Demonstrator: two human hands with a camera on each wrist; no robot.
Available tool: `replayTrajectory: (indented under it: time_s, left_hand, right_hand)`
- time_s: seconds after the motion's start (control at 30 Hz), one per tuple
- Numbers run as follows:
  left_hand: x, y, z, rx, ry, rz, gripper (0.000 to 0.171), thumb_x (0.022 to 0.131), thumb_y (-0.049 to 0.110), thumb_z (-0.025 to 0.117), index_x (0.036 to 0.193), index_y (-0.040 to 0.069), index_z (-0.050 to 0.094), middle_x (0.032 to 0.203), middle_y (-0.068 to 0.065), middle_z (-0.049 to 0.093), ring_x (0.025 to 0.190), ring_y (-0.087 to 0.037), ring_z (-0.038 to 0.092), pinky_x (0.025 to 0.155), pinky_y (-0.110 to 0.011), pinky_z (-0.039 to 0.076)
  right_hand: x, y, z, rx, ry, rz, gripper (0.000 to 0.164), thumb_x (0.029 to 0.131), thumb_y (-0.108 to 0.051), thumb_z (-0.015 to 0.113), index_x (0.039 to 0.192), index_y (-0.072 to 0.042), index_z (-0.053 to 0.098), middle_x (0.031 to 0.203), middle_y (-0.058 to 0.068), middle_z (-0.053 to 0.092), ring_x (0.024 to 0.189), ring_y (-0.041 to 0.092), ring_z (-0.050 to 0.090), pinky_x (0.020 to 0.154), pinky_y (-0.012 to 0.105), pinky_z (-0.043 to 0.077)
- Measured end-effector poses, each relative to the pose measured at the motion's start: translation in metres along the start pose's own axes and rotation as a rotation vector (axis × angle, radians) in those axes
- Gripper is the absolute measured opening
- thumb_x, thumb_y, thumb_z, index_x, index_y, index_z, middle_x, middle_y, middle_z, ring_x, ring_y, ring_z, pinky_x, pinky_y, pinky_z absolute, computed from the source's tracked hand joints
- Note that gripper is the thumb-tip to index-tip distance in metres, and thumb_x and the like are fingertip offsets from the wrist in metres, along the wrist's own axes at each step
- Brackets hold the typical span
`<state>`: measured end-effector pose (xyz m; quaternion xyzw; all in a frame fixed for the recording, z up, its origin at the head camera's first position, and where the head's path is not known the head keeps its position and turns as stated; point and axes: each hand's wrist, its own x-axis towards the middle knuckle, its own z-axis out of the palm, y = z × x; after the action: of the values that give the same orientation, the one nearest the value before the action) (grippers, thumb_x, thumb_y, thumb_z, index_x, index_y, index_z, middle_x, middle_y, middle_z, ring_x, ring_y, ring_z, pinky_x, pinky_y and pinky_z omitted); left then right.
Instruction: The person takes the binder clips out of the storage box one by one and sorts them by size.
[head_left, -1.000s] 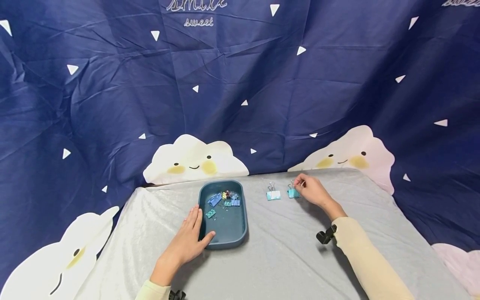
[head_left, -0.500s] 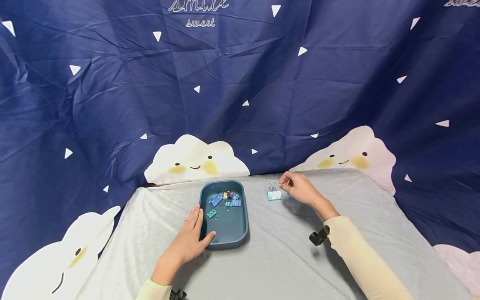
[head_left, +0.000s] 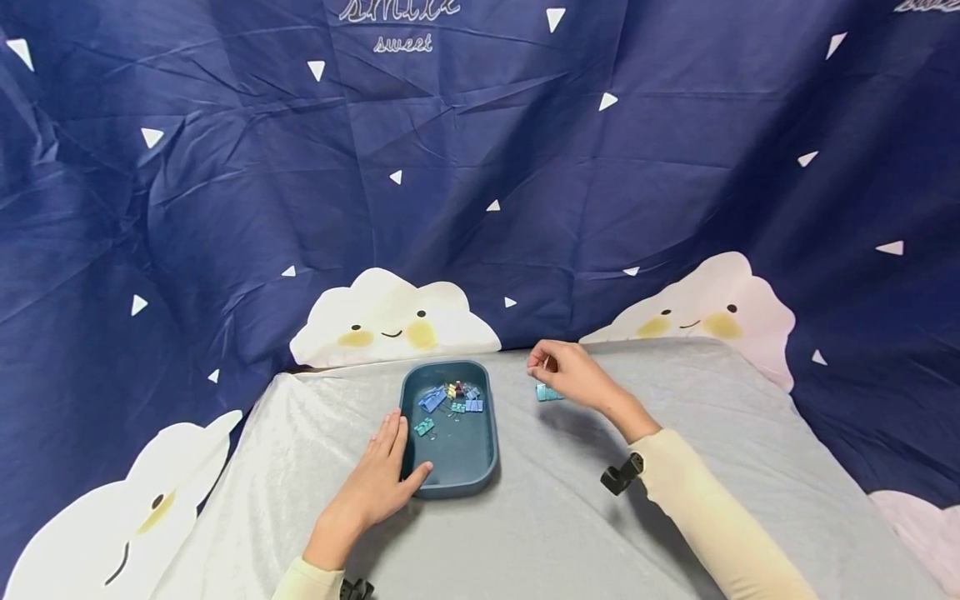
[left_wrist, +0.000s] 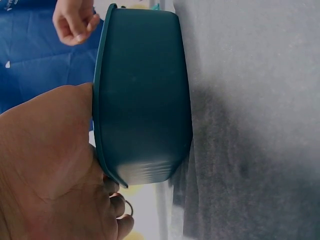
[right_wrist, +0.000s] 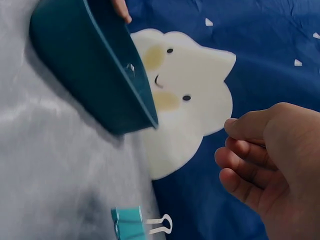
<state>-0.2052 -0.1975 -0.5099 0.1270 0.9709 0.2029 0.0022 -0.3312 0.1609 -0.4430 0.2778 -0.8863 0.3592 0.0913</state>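
My left hand [head_left: 378,479] rests along the left side of a dark teal tray [head_left: 453,462], fingers straight at the rim and thumb over the near left corner. In the left wrist view, the palm lies against the tray's rim. Inside the tray are several small binder clips [head_left: 432,398], mostly blue and teal. To the right, my right hand [head_left: 577,375] hovers over the cloth with fingers loosely curled and nothing visible between them. Just below its fingertips lies a larger teal binder clip [head_left: 548,392], whose silver handles show in the right wrist view. The hand hides the spot where a second teal clip lay.
Grey velvety cloth [head_left: 540,533] covers the table. Behind its back edge hangs a dark blue curtain [head_left: 450,225] printed with white triangles and smiling clouds. Each wrist carries a small black camera mount [head_left: 622,475].
My right hand has moved left from the second teal binder clip to above the first one. The left hand and the tray have kept their places.
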Motion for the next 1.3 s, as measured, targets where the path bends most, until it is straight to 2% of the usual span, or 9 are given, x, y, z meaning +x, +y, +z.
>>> replayTrajectory:
  time_s: [0.17, 0.4, 0.53, 0.83, 1.3]
  left_hand:
    - [-0.001, 0.000, -0.001, -0.001, 0.005, 0.004, 0.090, 0.107, 0.047, 0.060, 0.165, -0.009, 0.023, 0.177, -0.027, 0.014, 0.165, -0.043, 0.014, 0.132, -0.062, 0.023]
    - [-0.003, -0.006, 0.005, -0.037, 0.084, 0.063, 0.091, 0.104, 0.046, 0.064, 0.163, -0.013, 0.027, 0.174, -0.031, 0.020, 0.162, -0.050, 0.020, 0.126, -0.069, 0.026]
    - [-0.001, -0.010, 0.009, -0.030, 0.107, 0.085, 0.093, 0.105, 0.052, 0.060, 0.163, -0.013, 0.026, 0.174, -0.031, 0.020, 0.161, -0.051, 0.022, 0.124, -0.070, 0.028]
    - [0.001, -0.002, 0.001, -0.004, 0.021, 0.009, 0.090, 0.106, 0.046, 0.061, 0.165, -0.010, 0.022, 0.177, -0.026, 0.014, 0.166, -0.043, 0.013, 0.131, -0.062, 0.023]
    - [0.001, -0.003, 0.003, -0.016, 0.011, 0.005, 0.090, 0.107, 0.046, 0.061, 0.166, -0.009, 0.022, 0.177, -0.025, 0.013, 0.165, -0.043, 0.013, 0.132, -0.062, 0.022]
  right_hand:
    - [0.005, -0.017, 0.006, 0.035, -0.024, -0.039, 0.011, 0.097, -0.012, 0.078, 0.092, -0.018, 0.070, 0.081, -0.007, 0.067, 0.072, 0.009, 0.061, 0.066, 0.024, 0.051]
    - [0.013, -0.035, 0.015, 0.073, -0.055, -0.074, 0.012, 0.097, -0.013, 0.079, 0.090, -0.019, 0.070, 0.078, -0.008, 0.065, 0.070, 0.008, 0.061, 0.063, 0.024, 0.051]
    - [0.018, -0.041, 0.020, 0.071, -0.063, -0.094, 0.011, 0.096, -0.011, 0.078, 0.092, -0.017, 0.071, 0.080, -0.007, 0.066, 0.072, 0.007, 0.060, 0.064, 0.024, 0.051]
    - [0.029, -0.052, 0.034, 0.081, -0.113, -0.111, 0.005, 0.098, -0.012, 0.077, 0.095, -0.015, 0.073, 0.085, -0.004, 0.070, 0.073, 0.009, 0.061, 0.065, 0.024, 0.051]
    - [0.051, -0.063, 0.054, 0.075, -0.170, -0.093, 0.007, 0.097, -0.013, 0.077, 0.094, -0.018, 0.072, 0.083, -0.006, 0.069, 0.074, 0.006, 0.060, 0.069, 0.024, 0.051]
